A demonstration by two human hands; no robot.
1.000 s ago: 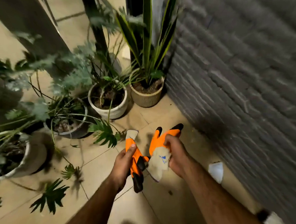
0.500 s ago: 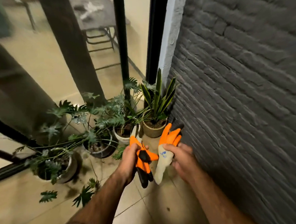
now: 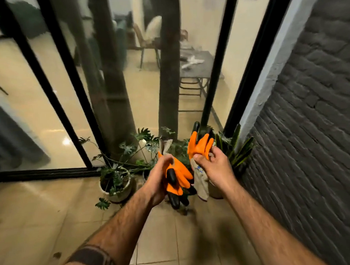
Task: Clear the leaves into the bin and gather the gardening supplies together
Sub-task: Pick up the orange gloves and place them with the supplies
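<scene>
Item 1, my left hand (image 3: pixel 159 179): fingers curled round an orange glove with black fingertips (image 3: pixel 176 180). Glove held upside down, its black tips hanging below my palm, its grey cuff sticking up above my knuckles.

Item 2, my right hand (image 3: pixel 214 166): thumb and fingers pinching a second orange glove (image 3: pixel 199 146) at its palm. This one points up, orange fingers with black tips above my hand, its grey cuff with a small blue mark hanging down beside my wrist. The two gloves are close together at chest height over the floor, whether touching I cannot tell.

Item 3, potted plants: a round pale pot (image 3: pixel 117 187) with lobed green leaves on the floor left of my left hand; a spiky upright plant (image 3: pixel 235 149) against the wall behind my right hand; more foliage between them, partly hidden by the gloves.

Item 4, floor (image 3: pixel 52 221): beige tiles, one small dark leaf (image 3: pixel 57 255) lying near my left forearm.

Item 5, surroundings: grey brick wall (image 3: pixel 314 144) on the right; black-framed glass panels (image 3: pixel 68 77) ahead, with a chair and a table blurred beyond.
</scene>
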